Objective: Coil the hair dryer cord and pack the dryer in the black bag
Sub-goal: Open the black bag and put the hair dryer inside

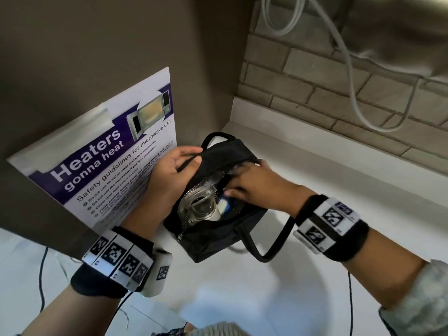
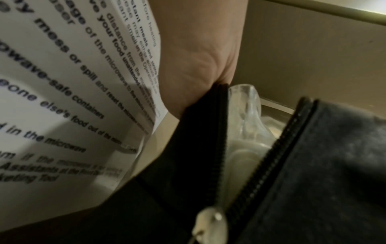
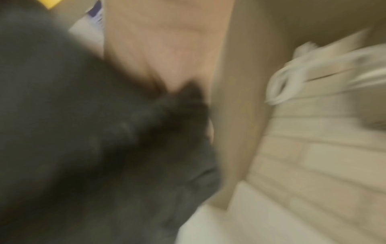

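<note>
The black bag (image 1: 213, 238) stands unzipped on the white counter (image 1: 315, 175). Inside lies the hair dryer (image 1: 201, 204), its clear round end and silver mesh showing; its cord is hidden. My left hand (image 1: 174, 166) grips the bag's left rim, with the thumb over a handle strap. My right hand (image 1: 249, 183) curls over the opposite rim, fingertips tucked into the opening beside a blue and white piece (image 1: 226, 204). The left wrist view looks along the open zipper, past the zipper pull (image 2: 211, 219) to the dryer's clear part (image 2: 244, 115). In the blurred right wrist view, black bag (image 3: 83, 132) fabric meets my palm.
A microwave safety poster (image 1: 109, 154) leans on the brown wall just left of the bag. A brick wall (image 1: 339, 93) with a hanging white cable (image 1: 351, 81) runs behind the counter. The bag's other handle strap (image 1: 274, 248) loops out towards me.
</note>
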Action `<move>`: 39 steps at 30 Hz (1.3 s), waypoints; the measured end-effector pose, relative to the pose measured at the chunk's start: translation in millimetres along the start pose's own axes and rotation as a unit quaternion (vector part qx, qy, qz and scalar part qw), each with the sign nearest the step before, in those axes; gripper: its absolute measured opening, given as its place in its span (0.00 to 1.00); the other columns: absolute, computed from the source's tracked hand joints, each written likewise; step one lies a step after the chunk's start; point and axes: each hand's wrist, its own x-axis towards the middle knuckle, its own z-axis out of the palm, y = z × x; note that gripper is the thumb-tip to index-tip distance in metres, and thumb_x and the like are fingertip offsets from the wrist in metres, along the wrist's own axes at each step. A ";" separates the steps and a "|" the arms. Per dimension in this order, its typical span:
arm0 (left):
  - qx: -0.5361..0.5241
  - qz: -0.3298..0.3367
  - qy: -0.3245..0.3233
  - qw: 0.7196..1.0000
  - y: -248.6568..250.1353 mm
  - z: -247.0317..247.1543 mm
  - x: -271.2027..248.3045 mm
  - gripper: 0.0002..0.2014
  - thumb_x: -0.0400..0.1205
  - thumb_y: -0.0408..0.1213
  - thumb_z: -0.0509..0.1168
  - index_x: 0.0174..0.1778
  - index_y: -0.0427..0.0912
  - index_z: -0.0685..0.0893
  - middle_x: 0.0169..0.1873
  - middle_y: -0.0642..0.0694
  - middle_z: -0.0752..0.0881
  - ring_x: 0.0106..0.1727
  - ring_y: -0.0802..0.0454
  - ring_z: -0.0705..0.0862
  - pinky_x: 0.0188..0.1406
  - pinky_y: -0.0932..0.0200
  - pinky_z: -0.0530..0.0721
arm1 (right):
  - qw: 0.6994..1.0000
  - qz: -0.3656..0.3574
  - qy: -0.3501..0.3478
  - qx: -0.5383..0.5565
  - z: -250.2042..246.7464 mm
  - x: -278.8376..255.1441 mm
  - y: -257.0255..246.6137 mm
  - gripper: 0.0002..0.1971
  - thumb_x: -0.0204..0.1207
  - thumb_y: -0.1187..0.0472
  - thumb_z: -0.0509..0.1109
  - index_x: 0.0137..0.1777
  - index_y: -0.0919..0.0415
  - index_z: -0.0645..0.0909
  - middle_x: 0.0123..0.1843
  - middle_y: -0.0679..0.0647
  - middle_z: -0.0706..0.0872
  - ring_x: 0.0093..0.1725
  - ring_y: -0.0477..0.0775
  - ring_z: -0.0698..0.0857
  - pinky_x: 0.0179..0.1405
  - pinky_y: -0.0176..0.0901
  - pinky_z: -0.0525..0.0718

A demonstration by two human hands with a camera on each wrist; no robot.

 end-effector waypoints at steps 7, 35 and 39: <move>-0.017 -0.007 -0.003 1.000 3.1 0.7 -2.0 0.09 0.81 0.27 0.66 0.54 0.43 0.85 0.48 0.45 0.91 0.44 0.58 0.90 0.44 0.67 0.86 | 0.993 0.061 -0.101 -0.009 -21.8 -27.7 33.8 0.12 0.79 0.42 0.61 0.54 0.43 0.83 0.55 0.42 0.78 0.68 0.53 0.65 0.65 0.57 0.57; 0.389 0.199 0.076 0.896 21.4 -11.2 -63.9 0.10 0.76 0.29 0.70 0.51 0.44 0.84 0.44 0.44 0.79 0.39 0.46 0.83 0.40 0.44 0.86 | 0.926 0.089 0.305 0.205 -7.4 -33.2 -59.0 0.05 0.76 0.55 0.64 0.45 0.53 0.82 0.44 0.46 0.80 0.56 0.53 0.76 0.58 0.47 0.62; 0.420 0.292 0.120 0.851 10.2 -4.5 -79.4 0.05 0.76 0.31 0.70 0.45 0.40 0.83 0.38 0.43 0.81 0.40 0.43 0.80 0.40 0.52 0.79 | 0.912 0.129 0.336 0.196 -4.3 -32.1 -58.9 0.07 0.77 0.55 0.62 0.44 0.54 0.81 0.43 0.47 0.79 0.53 0.53 0.75 0.57 0.45 0.61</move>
